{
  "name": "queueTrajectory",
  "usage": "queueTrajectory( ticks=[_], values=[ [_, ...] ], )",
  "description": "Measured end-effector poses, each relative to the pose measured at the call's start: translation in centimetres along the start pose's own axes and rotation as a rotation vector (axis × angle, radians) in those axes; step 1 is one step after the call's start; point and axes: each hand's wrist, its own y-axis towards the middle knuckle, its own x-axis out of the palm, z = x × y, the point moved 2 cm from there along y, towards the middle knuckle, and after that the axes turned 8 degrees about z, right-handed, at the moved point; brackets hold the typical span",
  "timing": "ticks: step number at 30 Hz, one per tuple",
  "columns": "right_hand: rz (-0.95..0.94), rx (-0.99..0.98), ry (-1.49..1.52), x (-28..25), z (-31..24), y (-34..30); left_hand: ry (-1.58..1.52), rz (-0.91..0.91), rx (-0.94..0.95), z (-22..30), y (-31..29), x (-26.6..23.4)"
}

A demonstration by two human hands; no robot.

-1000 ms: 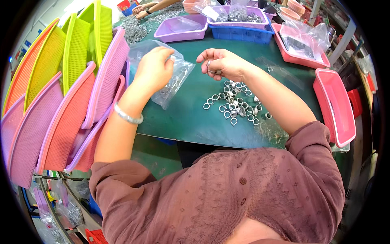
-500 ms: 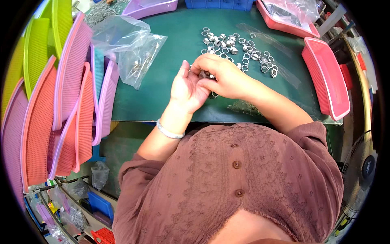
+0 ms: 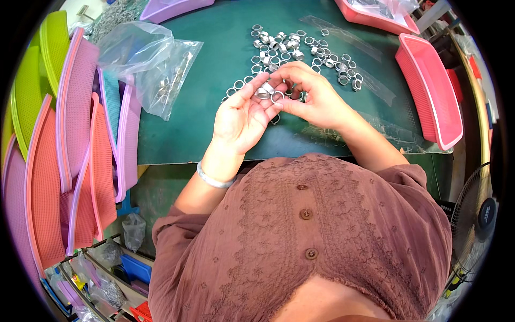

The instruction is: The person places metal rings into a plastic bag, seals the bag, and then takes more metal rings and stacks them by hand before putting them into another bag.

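Left hand (image 3: 236,124), palm up and loosely spread, carries metal rings (image 3: 263,93); right hand (image 3: 317,101) bends over, thumb and fingers pinching rings. Bench (image 3: 214,59) edge runs at six o'clock; loose rings (image 3: 298,55) at one, pink basket (image 3: 437,96) three, clear bag (image 3: 142,56) ten.

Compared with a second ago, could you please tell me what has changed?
The left hand has left the bag and moved right, now palm up with rings at its fingers. The right hand has come nearer the body to meet it, touching those rings. The bag stays at the left of the table, the pink basket at its right.
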Motion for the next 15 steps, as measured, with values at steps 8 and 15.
queueTrajectory(
  ticks=[8,15],
  values=[
    [-0.01,-0.156,-0.042,-0.5,0.3,-0.3,0.037,-0.039,0.004,-0.5,0.5,-1.0],
    [0.002,-0.258,-0.041,-0.4,0.7,-0.3,0.149,0.05,0.052,-0.8,0.4,0.2]
  ],
)
